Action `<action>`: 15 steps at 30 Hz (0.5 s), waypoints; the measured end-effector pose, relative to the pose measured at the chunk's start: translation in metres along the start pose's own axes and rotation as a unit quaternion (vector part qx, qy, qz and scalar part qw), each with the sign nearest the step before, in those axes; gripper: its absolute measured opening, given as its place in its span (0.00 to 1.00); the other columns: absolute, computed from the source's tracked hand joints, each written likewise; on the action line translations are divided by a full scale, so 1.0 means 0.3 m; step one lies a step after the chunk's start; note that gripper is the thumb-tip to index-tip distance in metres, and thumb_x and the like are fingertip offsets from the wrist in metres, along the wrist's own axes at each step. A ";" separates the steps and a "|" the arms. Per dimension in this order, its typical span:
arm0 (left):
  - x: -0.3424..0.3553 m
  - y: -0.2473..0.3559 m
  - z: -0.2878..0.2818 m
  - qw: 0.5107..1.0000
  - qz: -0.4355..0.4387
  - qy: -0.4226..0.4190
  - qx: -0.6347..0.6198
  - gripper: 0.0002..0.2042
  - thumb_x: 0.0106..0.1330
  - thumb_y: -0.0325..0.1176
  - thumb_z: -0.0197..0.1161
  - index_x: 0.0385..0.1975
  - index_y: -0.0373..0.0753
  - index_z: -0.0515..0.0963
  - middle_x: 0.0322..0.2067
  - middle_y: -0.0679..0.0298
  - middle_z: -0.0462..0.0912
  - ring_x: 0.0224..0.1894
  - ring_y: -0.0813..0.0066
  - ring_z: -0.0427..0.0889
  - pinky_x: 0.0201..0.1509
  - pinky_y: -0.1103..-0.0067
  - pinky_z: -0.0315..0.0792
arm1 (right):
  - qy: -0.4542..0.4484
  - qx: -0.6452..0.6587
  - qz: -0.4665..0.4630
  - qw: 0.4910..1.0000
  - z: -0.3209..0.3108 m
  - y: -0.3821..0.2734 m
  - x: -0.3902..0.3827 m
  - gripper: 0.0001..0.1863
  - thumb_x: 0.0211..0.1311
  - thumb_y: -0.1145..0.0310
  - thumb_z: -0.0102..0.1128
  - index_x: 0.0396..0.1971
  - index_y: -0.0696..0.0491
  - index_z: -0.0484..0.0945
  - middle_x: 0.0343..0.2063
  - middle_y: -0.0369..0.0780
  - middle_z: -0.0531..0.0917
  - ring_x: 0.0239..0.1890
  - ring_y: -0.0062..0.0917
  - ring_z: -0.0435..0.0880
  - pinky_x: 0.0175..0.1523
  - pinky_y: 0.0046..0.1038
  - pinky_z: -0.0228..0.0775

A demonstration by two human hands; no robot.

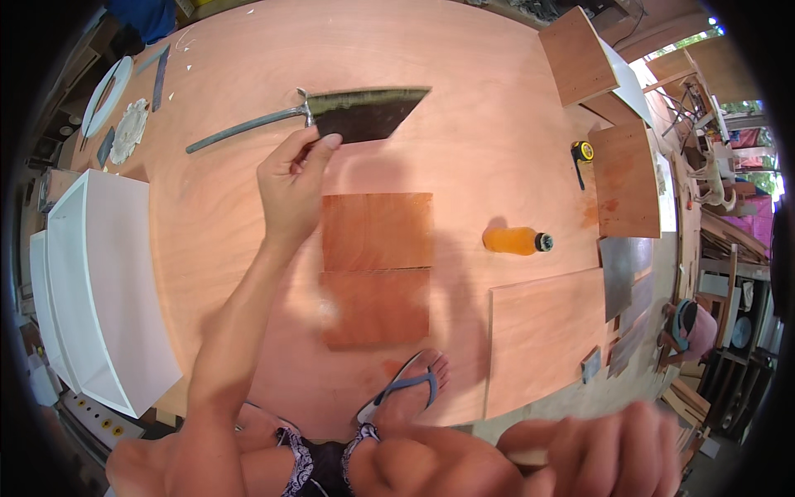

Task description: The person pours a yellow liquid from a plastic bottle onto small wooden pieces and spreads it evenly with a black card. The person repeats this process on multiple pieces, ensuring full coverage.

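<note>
My left hand (294,170) reaches forward over the work surface. Its thumb and fingers pinch the near left corner of a dark flat sheet (364,116), perhaps sandpaper. Just behind that corner lies a hammer (248,131), its handle stretching left and its head partly hidden. Nearer to me, two reddish-brown stained boards (378,232) lie edge to edge, the closer one glossy in spots. At the lower right my right hand (604,451) is curled closed near my knee; whatever it may hold is hidden. My foot in a flip-flop (406,385) stands by the near board.
A bottle of orange liquid (512,241) lies on its side to the right. Beyond it are a tape measure (583,152), an upright wooden panel (627,178) and a flat board (542,340). White box-like pieces (124,290) stand left. Another person (689,330) crouches far right.
</note>
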State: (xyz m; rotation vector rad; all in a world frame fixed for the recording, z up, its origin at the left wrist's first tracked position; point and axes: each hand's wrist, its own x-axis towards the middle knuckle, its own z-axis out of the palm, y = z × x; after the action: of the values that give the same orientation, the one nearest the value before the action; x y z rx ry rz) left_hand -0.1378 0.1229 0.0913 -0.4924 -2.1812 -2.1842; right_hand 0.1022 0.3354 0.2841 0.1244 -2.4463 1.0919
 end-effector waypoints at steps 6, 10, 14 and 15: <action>-0.033 0.229 0.085 0.946 -0.284 -0.085 -0.132 0.10 0.77 0.34 0.69 0.51 0.35 0.85 0.38 0.64 0.90 0.41 0.79 0.87 0.41 0.84 0.70 | -0.046 -0.134 -0.083 0.986 0.228 0.198 0.223 0.19 0.60 0.79 0.66 0.52 0.54 0.83 0.46 0.45 0.84 0.48 0.41 0.84 0.51 0.41 0.83; -0.028 0.267 0.084 0.909 -0.336 -0.116 -0.217 0.14 0.79 0.39 0.68 0.51 0.34 0.84 0.41 0.62 0.90 0.41 0.77 0.88 0.40 0.83 0.71 | -0.112 -0.237 -0.146 0.954 0.356 0.305 0.290 0.14 0.63 0.78 0.63 0.48 0.53 0.80 0.39 0.43 0.84 0.45 0.43 0.85 0.46 0.45 0.81; -0.022 0.284 0.033 0.888 -0.370 -0.110 -0.248 0.16 0.80 0.42 0.66 0.52 0.33 0.84 0.42 0.62 0.91 0.41 0.77 0.88 0.40 0.82 0.72 | -0.151 -0.197 -0.081 0.965 0.358 0.356 0.362 0.08 0.65 0.79 0.60 0.43 0.56 0.77 0.38 0.48 0.85 0.44 0.49 0.86 0.44 0.50 0.78; -0.022 0.272 0.010 0.883 -0.375 -0.117 -0.256 0.17 0.81 0.43 0.65 0.52 0.33 0.84 0.42 0.62 0.91 0.41 0.77 0.88 0.40 0.81 0.72 | -0.144 -0.189 -0.064 0.969 0.352 0.383 0.376 0.07 0.66 0.79 0.59 0.42 0.57 0.76 0.38 0.50 0.85 0.43 0.51 0.86 0.43 0.51 0.78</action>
State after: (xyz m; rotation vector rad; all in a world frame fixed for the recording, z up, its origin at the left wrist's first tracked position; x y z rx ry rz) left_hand -0.1120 0.1223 0.1692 0.1621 -2.1026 -3.2974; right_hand -0.0675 0.3484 0.1938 0.3322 -2.8107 0.5679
